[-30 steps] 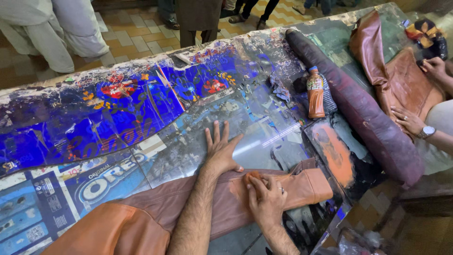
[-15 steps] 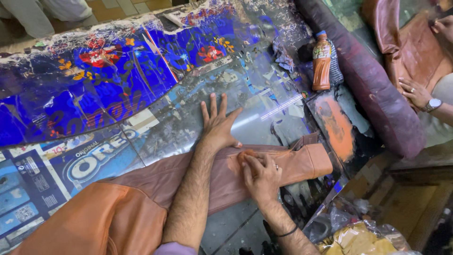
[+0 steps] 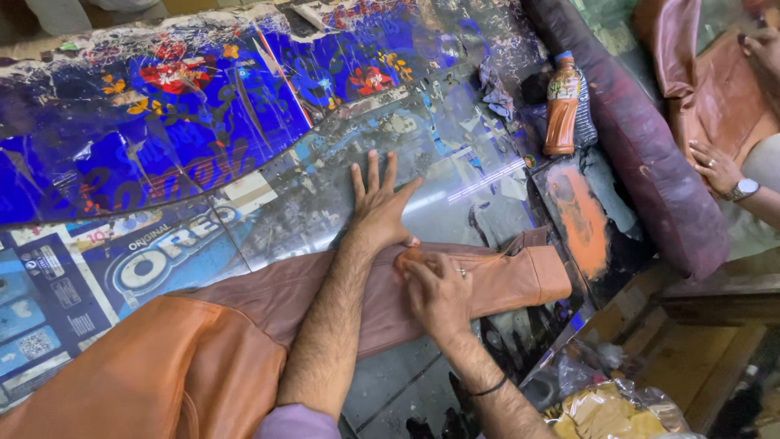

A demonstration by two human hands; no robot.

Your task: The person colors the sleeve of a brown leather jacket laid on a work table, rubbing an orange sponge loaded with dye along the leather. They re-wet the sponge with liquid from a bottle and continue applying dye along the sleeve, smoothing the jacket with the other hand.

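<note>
A brown leather sleeve (image 3: 487, 280) lies flat across the surface (image 3: 284, 195), running from the orange-brown bulk of the jacket (image 3: 154, 366) at the lower left to its cuff at the right, near the surface's edge. The left hand (image 3: 378, 203) lies palm down with fingers spread and flat, the fingers on the glossy printed sheet that covers the surface, the heel of the hand at the sleeve's upper edge. It grips nothing. The right hand (image 3: 439, 293) lies on top of the sleeve just below the left, its fingers bent and pressing down on the leather; whether they pinch a fold cannot be told. The two hands are close together, almost touching at the sleeve's top edge.

Beyond the cuff an orange patch (image 3: 577, 219) marks a dark panel. A bottle (image 3: 562, 102) of brown drink stands upright further back, just beside a long dark purple roll (image 3: 642, 138) that runs along the right side. Past the roll, another person's hand (image 3: 715, 167), with a watch at the wrist, rests on a second brown leather piece (image 3: 715, 89). A clear bag (image 3: 609, 406) holding something yellow sits at the lower right, below the surface's edge.
</note>
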